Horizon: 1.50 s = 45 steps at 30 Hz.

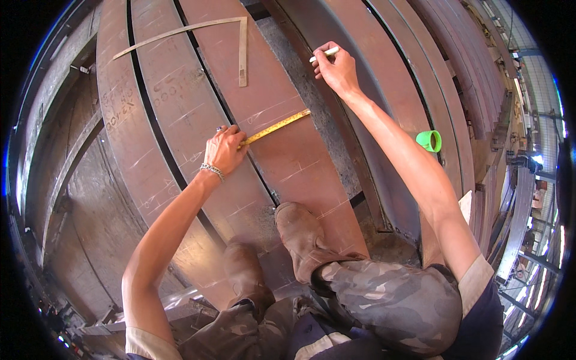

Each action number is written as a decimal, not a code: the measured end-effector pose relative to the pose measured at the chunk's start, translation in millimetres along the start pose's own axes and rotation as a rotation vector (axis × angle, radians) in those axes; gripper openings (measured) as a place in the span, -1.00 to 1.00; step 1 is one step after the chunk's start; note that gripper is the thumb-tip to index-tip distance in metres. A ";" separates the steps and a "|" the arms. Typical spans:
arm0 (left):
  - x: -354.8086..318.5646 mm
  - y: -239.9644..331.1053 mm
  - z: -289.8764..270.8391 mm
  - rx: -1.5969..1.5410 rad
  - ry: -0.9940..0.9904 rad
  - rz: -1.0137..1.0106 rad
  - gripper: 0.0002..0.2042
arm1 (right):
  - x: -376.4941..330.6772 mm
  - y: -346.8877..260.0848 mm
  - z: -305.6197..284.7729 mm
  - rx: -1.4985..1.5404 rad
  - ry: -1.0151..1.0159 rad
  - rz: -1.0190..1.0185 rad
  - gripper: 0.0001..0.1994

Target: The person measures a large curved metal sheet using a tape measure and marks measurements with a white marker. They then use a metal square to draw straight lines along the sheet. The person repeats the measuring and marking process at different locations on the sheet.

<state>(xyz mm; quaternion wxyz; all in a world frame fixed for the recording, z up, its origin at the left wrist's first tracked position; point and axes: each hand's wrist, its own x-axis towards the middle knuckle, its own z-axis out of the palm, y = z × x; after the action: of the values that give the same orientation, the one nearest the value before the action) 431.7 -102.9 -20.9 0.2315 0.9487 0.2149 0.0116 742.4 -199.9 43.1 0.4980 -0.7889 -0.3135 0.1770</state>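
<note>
My left hand (225, 150) is closed round the near end of a yellow tape measure (277, 127), whose blade lies across a reddish-brown steel plate (324, 174) to its right edge. A chain bracelet circles that wrist. Most of what the fingers cover at the tape's left end is hidden. Farther off and to the right, my right hand (336, 71) pinches a short white stick of chalk (324, 54), held above the gap beside the plate. White chalk lines and written marks run over the plates.
A metal carpenter's square (243, 54) lies across the far plates. On the right a green ring-shaped roll (429, 141) rests on a plate. My boots (298, 231) stand on the plates, which have dark gaps between them. Stacked steel strips (480, 78) line the right side.
</note>
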 end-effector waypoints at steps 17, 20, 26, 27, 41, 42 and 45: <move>-1.4 -2.5 -0.6 -0.001 0.023 -0.006 -0.87 | -2.7 1.0 16.0 -0.010 -0.051 0.018 -0.83; -1.0 -2.0 -1.9 0.004 0.014 -0.008 -0.87 | -4.2 2.9 17.9 -0.003 -0.065 0.017 -0.83; 1.4 -4.1 -4.5 -0.007 0.020 0.000 -0.87 | -6.8 3.8 20.4 0.015 -0.099 0.014 -0.82; 1.6 -4.0 -4.6 -0.007 0.019 -0.003 -0.87 | -7.0 3.9 20.9 0.015 -0.104 0.014 -0.82; 0.9 -4.2 -5.6 0.007 0.034 0.016 -0.86 | -22.1 11.3 38.3 -0.029 -0.674 0.112 -0.81; 1.1 -4.2 -5.6 0.004 0.033 0.017 -0.86 | -24.7 12.3 41.5 -0.035 -0.724 0.127 -0.81; 1.3 -4.5 -5.5 -0.001 0.033 0.019 -0.86 | -29.1 16.0 49.0 -0.099 -0.878 0.145 -0.82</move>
<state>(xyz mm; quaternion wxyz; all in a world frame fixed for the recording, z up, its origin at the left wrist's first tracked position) 430.4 -96.4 -18.1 0.2282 0.9503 0.2099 0.0296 696.9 -191.3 6.1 0.2659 -0.6818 -0.4471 0.5143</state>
